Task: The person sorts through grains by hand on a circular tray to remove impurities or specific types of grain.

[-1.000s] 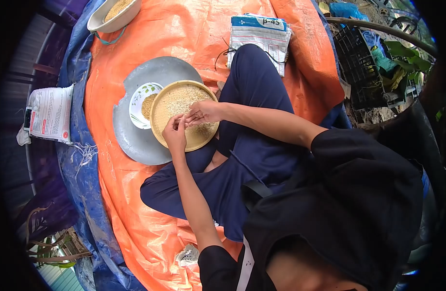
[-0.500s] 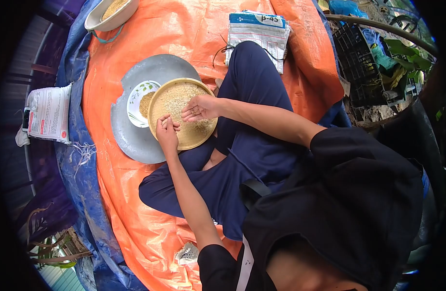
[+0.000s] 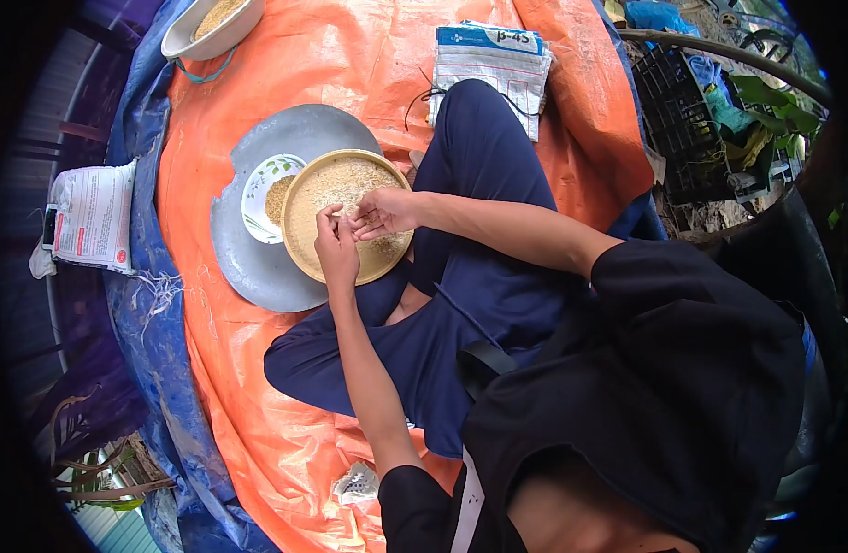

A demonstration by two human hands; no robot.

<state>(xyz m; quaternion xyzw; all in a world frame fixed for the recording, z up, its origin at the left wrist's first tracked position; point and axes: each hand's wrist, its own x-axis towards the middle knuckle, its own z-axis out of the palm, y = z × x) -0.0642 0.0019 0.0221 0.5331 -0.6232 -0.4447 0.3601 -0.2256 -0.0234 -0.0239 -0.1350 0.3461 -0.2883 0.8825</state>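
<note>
A round, rimmed winnowing tray rests by my folded legs, with pale grains spread over its surface. Above the tray, my right hand is cupped palm up, with a few small brownish grains in it. My left hand has its fingers pinched together at the right hand's fingertips. Whatever sits in that pinch is too small to make out. Partly under the tray's left side is a white plate with a green leaf pattern, holding brown grain. Plate and tray are over a large grey metal disc.
An orange tarp covers the ground, edged by a blue tarp. A pale basin of grain stands at top left. A folded printed sack lies beyond my knee. Another sack is left; a black crate is right.
My left hand has moved up and right, so its fingertips now meet those of my right hand. The right hand has tilted slightly, and the tray has stayed put.
</note>
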